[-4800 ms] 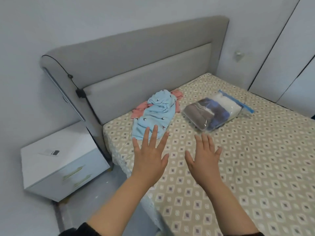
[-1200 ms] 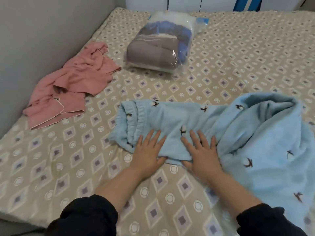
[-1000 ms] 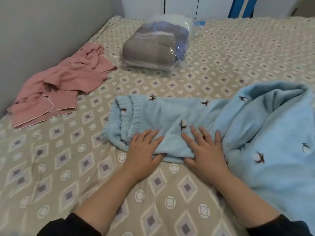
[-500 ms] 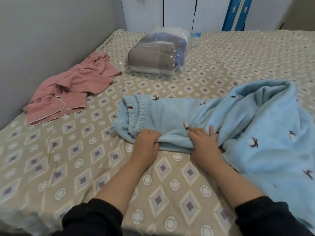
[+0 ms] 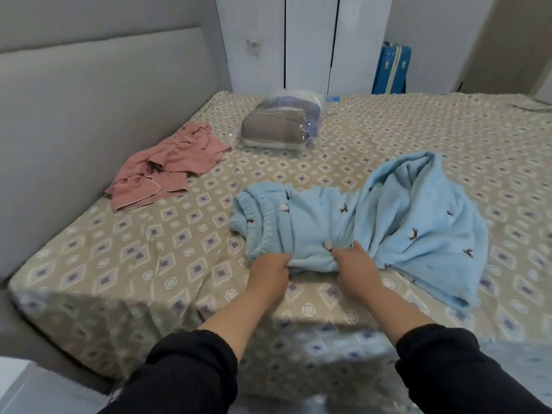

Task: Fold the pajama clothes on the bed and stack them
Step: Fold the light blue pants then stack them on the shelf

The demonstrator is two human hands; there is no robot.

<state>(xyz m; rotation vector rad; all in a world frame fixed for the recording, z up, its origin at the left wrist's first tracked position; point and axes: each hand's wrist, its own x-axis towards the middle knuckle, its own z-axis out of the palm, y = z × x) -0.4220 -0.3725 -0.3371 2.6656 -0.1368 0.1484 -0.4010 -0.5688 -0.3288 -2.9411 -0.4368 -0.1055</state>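
Light blue fleece pajama pants [image 5: 367,222] with small dark bird prints lie crumpled on the bed [image 5: 149,252], elastic waistband to the left. My left hand [image 5: 270,271] grips the pants' near edge just below the waistband. My right hand [image 5: 355,264] grips the same near edge a little further right, fingers curled into the fabric. A pink pajama piece [image 5: 167,165] lies bunched near the headboard, apart from the blue one.
A clear plastic bag of folded grey and blue bedding [image 5: 283,124] sits at the far side of the bed. The grey padded headboard [image 5: 74,121] runs along the left. White wardrobe doors [image 5: 298,40] and a blue suitcase [image 5: 391,70] stand behind the bed.
My hands went from lying flat on the blue pants to curling round their near edge. The view pulled back, showing the bed's near edge and the wardrobe.
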